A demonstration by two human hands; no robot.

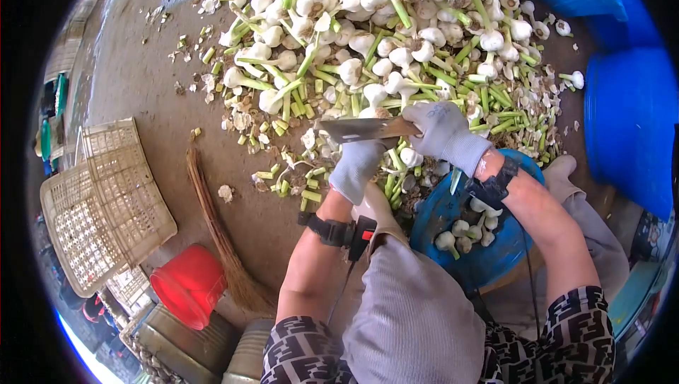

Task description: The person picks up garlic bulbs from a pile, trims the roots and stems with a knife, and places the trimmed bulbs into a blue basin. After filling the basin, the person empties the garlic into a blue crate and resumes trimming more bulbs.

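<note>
My right hand (440, 129), in a light grey glove, is closed around the wooden handle of a knife (353, 129). The broad blade points left and lies across the view above my left hand (358, 165). That hand is gloved too, and its fingers are hidden behind the blade, so I cannot see what they hold. Just beyond the knife spreads a large heap of garlic bulbs (350, 71) with green stalks. Below my right wrist sits a blue basin (431, 214) holding several trimmed garlic bulbs (460, 228).
Cut stalk pieces (311, 195) and skins litter the floor. A straw broom (219, 235) lies on the left, near a red bucket (187, 285) and pale plastic baskets (127, 186). A large blue tub (626, 129) stands at the right.
</note>
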